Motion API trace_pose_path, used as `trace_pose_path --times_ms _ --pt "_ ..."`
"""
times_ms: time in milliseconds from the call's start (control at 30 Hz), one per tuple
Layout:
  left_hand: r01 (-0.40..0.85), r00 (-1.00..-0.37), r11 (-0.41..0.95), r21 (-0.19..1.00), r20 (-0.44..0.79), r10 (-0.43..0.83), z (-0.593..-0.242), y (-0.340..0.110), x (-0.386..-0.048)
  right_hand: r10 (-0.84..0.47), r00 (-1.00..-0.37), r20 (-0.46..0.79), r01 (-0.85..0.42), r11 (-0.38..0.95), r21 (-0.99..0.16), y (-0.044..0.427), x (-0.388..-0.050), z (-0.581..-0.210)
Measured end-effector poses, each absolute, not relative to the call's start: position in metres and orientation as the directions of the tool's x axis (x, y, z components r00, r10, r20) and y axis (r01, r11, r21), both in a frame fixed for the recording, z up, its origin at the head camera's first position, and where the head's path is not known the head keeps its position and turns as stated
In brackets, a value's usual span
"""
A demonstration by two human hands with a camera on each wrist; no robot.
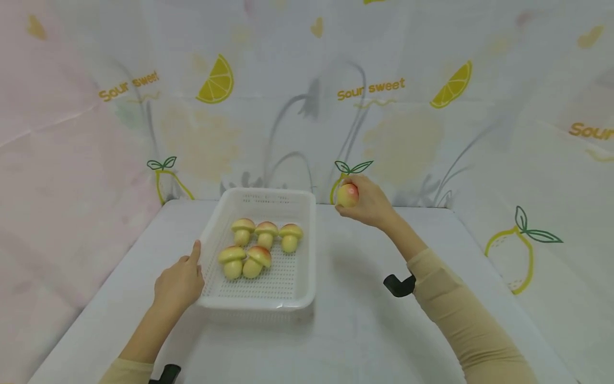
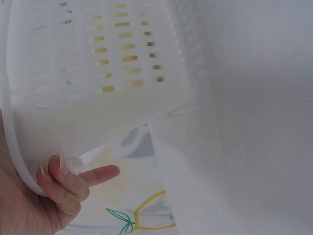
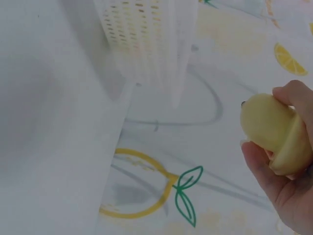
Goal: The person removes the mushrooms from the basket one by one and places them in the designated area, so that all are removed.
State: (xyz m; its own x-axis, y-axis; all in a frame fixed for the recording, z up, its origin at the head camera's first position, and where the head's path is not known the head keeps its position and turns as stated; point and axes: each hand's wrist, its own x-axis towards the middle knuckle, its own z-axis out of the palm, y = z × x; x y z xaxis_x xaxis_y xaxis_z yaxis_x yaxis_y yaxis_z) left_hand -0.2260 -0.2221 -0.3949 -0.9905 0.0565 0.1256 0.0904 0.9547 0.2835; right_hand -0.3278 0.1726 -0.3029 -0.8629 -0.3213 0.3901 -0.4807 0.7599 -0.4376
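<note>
A toy mushroom (image 1: 347,196), pale yellow with a reddish tint, is held in my right hand (image 1: 368,201) above the far part of the table, right of the basket. The right wrist view shows the mushroom's rounded stem (image 3: 264,120) pointing out between thumb and fingers. My left hand (image 1: 178,281) grips the left rim of the white plastic basket (image 1: 310,250). In the left wrist view, several fingers (image 2: 63,196) curl at the rim while one finger extends away. Inside the basket several similar mushrooms (image 1: 258,258) stand in two rows towards the left and back.
A white-covered table (image 1: 364,330) bears the basket. Behind it hangs a cloth backdrop (image 1: 288,133) printed with lemons and lettering, close to the table's far edge. Black wrist mounts (image 1: 399,286) stick out from the sleeves.
</note>
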Motion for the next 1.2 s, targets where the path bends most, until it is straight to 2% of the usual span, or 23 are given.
trace_pose_path --times_ms 200,533,1033,1200 --pt "0.078 -0.992 0.954 0.29 0.115 0.046 -0.398 -0.226 -0.224 -0.334 -0.852 0.403 -0.5 0.747 -0.438 0.18 -0.332 -0.316" --pt "0.079 -0.993 0.956 0.282 0.108 0.051 -0.399 -0.226 -0.225 -0.33 -0.867 0.373 -0.491 0.691 -0.531 0.188 -0.338 -0.343" --pt "0.066 -0.995 0.96 0.273 0.088 0.043 -0.395 -0.222 -0.228 -0.398 -0.903 0.163 -0.397 0.627 -0.67 0.196 -0.352 -0.39" --pt "0.073 -0.994 0.959 0.273 0.095 0.048 -0.395 -0.223 -0.227 -0.394 -0.918 0.042 -0.298 0.616 -0.73 0.194 -0.355 -0.399"
